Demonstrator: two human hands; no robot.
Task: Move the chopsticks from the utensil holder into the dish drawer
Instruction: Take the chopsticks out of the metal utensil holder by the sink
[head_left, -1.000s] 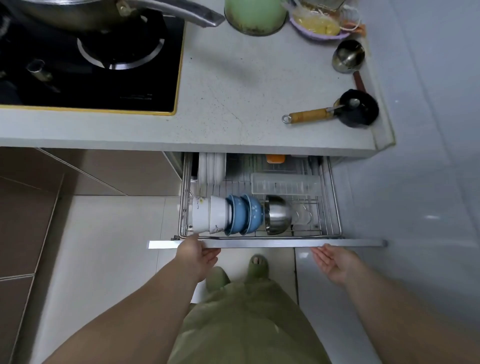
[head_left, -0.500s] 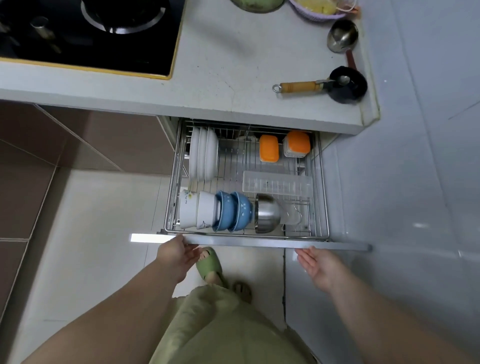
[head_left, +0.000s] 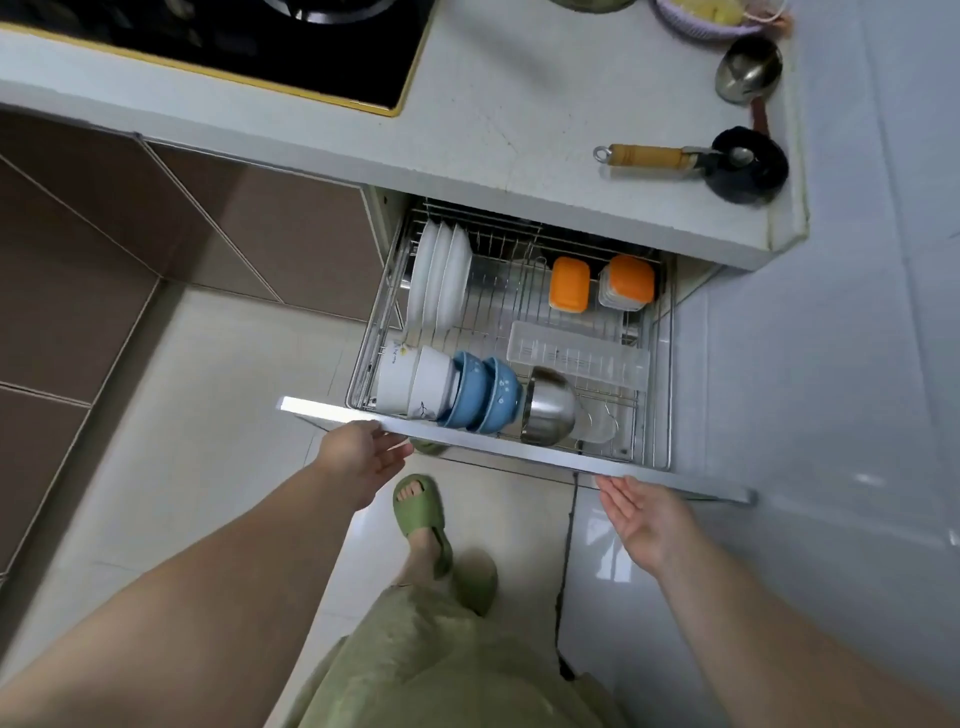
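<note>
The dish drawer (head_left: 519, 453) stands pulled out under the counter, its wire basket (head_left: 670, 364) open to view. Inside lies a long clear plastic slotted tray (head_left: 576, 356). My left hand (head_left: 361, 460) holds the left part of the drawer's front rail, fingers hooked under it. Just below the rail's right part is my right hand (head_left: 647, 519), palm up, fingers apart and holding nothing. No chopsticks or utensil holder appear in this view.
The basket holds white plates (head_left: 439, 280), white bowls (head_left: 415, 382), blue bowls (head_left: 483, 395), a steel bowl (head_left: 550, 405) and two orange-lidded containers (head_left: 570, 283). On the counter (head_left: 519, 104) sit a small black pan (head_left: 743, 163), a ladle (head_left: 748, 70) and the stove (head_left: 260, 41). My sandalled foot (head_left: 418, 512) stands below the drawer.
The drawer has slid further out, uncovering the plates and orange containers at its back. Both hands stayed at the front rail; the view has tilted and I stepped back.
</note>
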